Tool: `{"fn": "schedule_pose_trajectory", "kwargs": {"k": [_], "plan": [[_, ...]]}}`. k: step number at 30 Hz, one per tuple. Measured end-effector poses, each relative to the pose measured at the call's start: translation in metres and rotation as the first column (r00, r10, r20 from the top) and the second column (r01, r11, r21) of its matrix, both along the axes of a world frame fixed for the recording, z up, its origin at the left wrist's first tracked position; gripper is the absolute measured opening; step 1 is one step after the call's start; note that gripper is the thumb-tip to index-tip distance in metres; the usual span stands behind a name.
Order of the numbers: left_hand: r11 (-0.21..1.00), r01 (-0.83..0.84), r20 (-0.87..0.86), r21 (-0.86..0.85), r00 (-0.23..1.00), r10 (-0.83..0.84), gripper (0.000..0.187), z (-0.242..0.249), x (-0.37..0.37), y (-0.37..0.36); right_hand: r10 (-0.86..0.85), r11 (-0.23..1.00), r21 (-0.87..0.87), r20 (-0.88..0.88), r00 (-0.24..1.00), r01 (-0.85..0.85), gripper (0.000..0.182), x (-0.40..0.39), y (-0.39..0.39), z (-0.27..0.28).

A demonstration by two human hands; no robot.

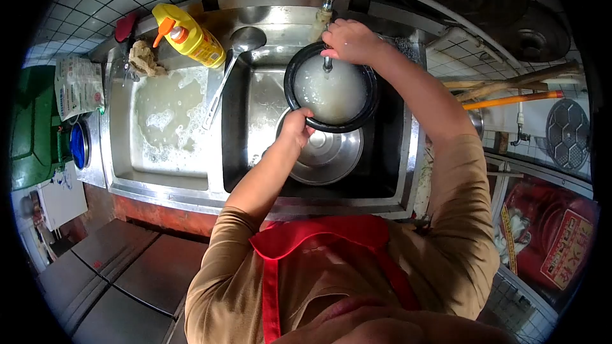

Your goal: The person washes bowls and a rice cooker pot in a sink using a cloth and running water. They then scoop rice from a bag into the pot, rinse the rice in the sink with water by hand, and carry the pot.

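A black-rimmed pot [292, 86] full of cloudy, bubbly water is held over the right sink basin, under the tap [327, 6]. My left hand [297, 127] is closed on the pot's near rim, thumb on top. My right hand [352, 41] is closed around the tap just above its spout; the spout's end shows below the fingers, over the water. Beneath the pot, a round shiny metal lid or pan [325, 164] lies in the basin, partly hidden by the pot and my left forearm.
The left basin [169, 181] holds murky, foamy water. A metal ladle [224, 86] lies across the divider. A yellow detergent bottle [204, 48] and a crumpled tan cloth [145, 59] are at the back left. Sticks [519, 83] and a white pipe [433, 6] are on the right.
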State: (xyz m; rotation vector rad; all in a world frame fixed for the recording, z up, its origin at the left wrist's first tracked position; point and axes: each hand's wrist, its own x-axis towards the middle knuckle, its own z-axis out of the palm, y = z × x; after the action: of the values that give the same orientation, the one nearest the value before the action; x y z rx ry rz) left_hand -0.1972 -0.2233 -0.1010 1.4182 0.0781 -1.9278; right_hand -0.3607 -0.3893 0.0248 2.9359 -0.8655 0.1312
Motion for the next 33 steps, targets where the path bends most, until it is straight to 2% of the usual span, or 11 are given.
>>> {"fn": "schedule_pose_trajectory", "kwargs": {"k": [5,8,11,15,21,24,27,29,30,32,33], "plan": [[0.999,-0.053,-0.016,0.004,0.998,0.053,0.008,0.002,-0.004,0.001,-0.019,0.992,0.121,-0.166,0.986,0.039,0.035,0.009,-0.005,0.002],[0.993,-0.114,-0.032,0.025,0.993,0.115,0.007,0.005,-0.009,0.0,-0.186,0.979,0.084,-0.022,0.982,0.187,0.036,0.009,0.011,-0.003],[0.999,-0.051,-0.014,0.014,0.999,0.051,0.005,-0.003,-0.005,0.0,-0.548,0.831,0.184,0.099,0.831,0.526,0.035,0.022,0.034,-0.013],[1.0,0.008,-0.002,-0.019,1.0,-0.008,0.003,-0.011,-0.004,0.0,-0.805,0.593,0.249,0.161,0.571,0.766,0.037,0.044,0.045,-0.025],[1.0,-0.01,0.027,-0.016,1.0,0.01,0.006,-0.004,-0.004,0.002,-0.776,0.609,0.359,0.082,0.626,0.708,0.036,0.029,0.047,-0.019],[0.999,-0.032,0.027,-0.042,0.999,0.033,0.009,-0.01,0.005,0.006,-0.728,0.567,0.687,0.159,0.667,0.454,0.034,-0.003,0.057,-0.052],[0.998,0.001,0.032,-0.062,0.999,0.001,0.011,0.005,0.013,0.018,-0.69,0.62,0.506,-0.014,0.724,0.6,0.034,-0.013,0.104,-0.083],[0.998,0.017,0.072,-0.059,0.997,-0.013,0.012,0.011,0.017,0.022,-0.575,0.586,0.466,-0.337,0.745,0.663,0.045,-0.007,0.12,-0.113],[0.999,-0.002,0.088,-0.047,0.996,0.006,0.012,0.014,0.019,0.029,-0.503,0.575,0.528,-0.375,0.779,0.625,0.047,-0.001,0.128,-0.115],[0.999,-0.002,0.124,-0.043,0.992,0.007,0.011,0.026,0.023,0.043,-0.424,0.461,0.668,-0.413,0.806,0.585,0.048,0.019,0.148,-0.11],[0.999,0.02,0.144,-0.047,0.989,-0.013,0.009,0.038,0.026,0.051,-0.313,0.537,0.754,-0.237,0.92,0.378,0.045,0.024,0.161,-0.107]]}}
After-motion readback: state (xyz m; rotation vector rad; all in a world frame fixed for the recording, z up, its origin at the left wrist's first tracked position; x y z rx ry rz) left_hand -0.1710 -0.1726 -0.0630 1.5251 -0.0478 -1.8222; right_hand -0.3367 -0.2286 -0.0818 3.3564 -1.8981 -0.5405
